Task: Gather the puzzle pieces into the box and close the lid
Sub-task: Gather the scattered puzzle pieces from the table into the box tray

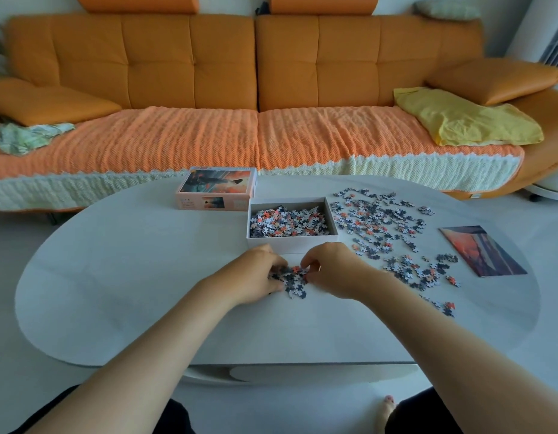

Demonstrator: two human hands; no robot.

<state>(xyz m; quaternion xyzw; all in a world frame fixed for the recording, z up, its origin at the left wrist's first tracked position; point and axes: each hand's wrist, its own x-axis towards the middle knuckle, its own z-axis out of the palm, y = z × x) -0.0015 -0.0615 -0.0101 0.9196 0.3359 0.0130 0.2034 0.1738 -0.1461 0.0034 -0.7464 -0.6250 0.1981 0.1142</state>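
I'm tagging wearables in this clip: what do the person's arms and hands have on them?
Nothing shows. The left hand and the right hand are ungloved, with no watch, bracelet or visible ring. Both arms are bare, with no sleeve up to the frame edge.

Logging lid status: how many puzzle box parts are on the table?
2. The open white cardboard box base sits on the white oval table; the picture-printed cardboard lid lies behind it to the left, off it.
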